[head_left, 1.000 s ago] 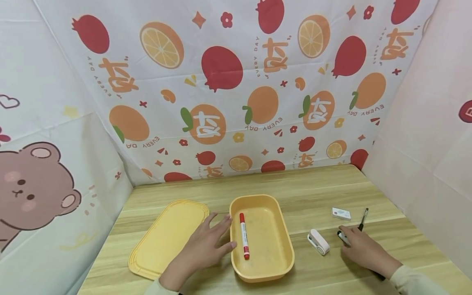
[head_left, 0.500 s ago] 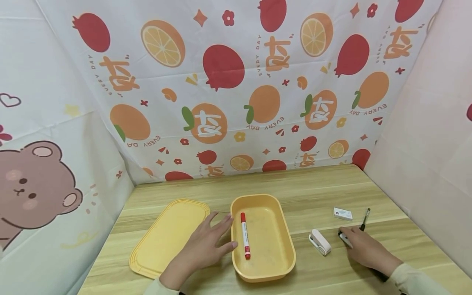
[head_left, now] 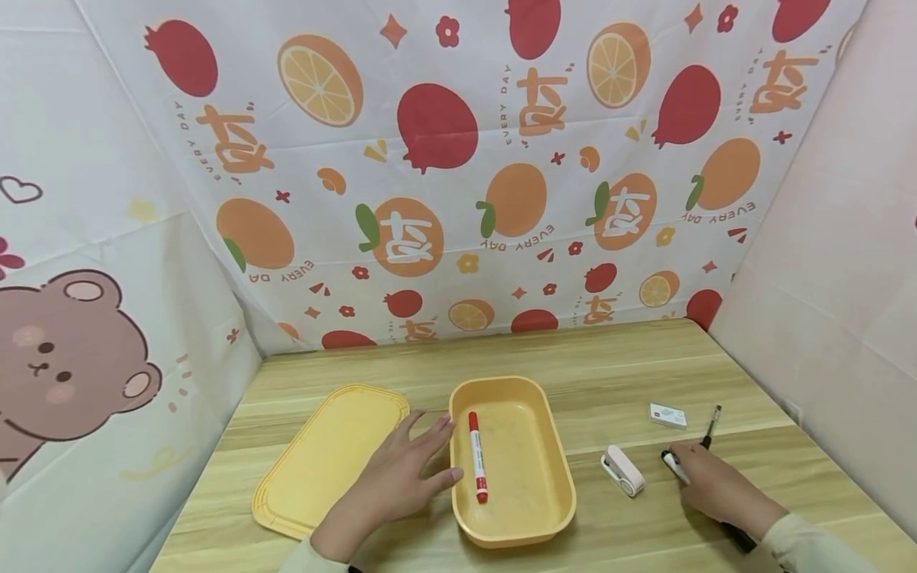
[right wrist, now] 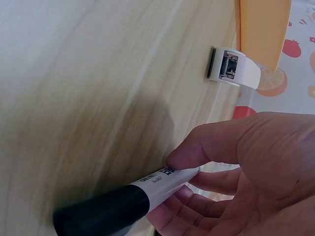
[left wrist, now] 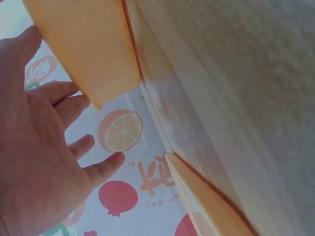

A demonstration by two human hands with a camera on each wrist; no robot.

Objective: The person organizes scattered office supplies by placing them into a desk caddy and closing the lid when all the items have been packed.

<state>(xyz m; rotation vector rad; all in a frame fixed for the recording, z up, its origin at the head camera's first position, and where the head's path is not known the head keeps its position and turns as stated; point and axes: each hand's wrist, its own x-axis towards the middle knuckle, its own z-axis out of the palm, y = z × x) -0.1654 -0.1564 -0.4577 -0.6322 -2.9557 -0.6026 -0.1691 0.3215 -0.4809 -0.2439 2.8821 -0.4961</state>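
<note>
My right hand pinches a white marker with a black cap between thumb and fingers, low over the wood table at the right. The cap points back toward the wrist in the head view. My left hand has its fingers spread, with fingertips right at the left rim of a yellow plastic box. Inside that box lies a red-capped marker. The left wrist view shows thumb and fingertips along the box's edge.
A small white stapler sits between the box and my right hand. Beyond that hand are a little white carton and a black pen. The yellow lid lies flat at the left. Printed cloth hangs behind the table.
My right hand has shifted slightly to the right and toward me, and more of the marker's white body shows. The head view has drifted a little; the left hand keeps its place at the box.
</note>
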